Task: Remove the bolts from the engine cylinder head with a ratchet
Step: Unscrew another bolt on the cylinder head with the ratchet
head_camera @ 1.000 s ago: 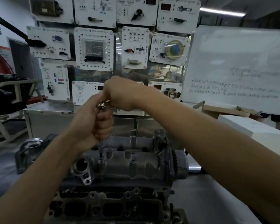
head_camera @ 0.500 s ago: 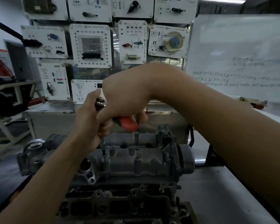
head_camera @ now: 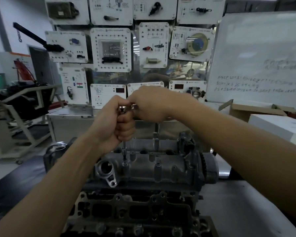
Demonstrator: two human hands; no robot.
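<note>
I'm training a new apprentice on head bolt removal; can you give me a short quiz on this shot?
1. True or false: the left hand grips the upright extension bar.
2. The bar's lower end meets the cylinder head: A) by the round port at its left end; B) by the toothed wheel at its right end; C) nowhere.
3. Fill in: the right hand grips the ____ atop the bar.
Key: 1 true; 2 A; 3 ratchet.
</note>
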